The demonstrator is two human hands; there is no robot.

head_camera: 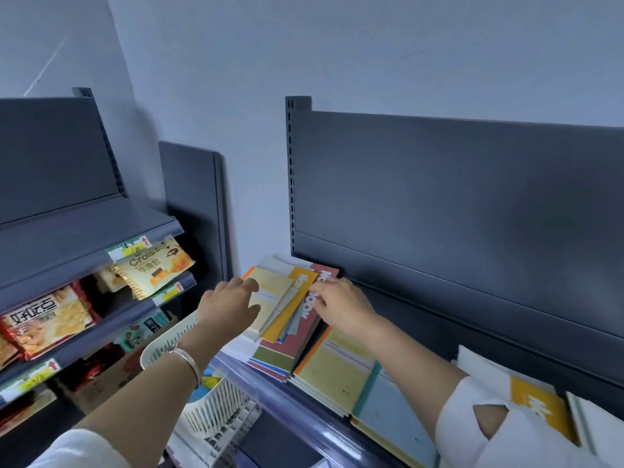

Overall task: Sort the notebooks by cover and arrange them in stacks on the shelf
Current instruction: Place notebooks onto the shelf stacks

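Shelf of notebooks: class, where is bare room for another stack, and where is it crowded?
Bare: the dark strip of metal shelf along the grey back panel, between the yellow-green notebook and the white notebook. Crowded: the fanned pile of notebooks at left.

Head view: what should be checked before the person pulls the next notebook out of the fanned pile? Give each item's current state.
1. Left hand steadying the pile: ok, it rests on the pale yellow notebook.
2. Right hand grip on one cover only: cannot tell; its fingers meet the orange notebook and red notebook together.
3. Fanned pile sorted by cover: not ok, colours are mixed.
4. Neighbouring stack uniform: not ok, its yellow top overlaps a blue notebook.
5. Basket clear of both hands: ok, it sits below the shelf.
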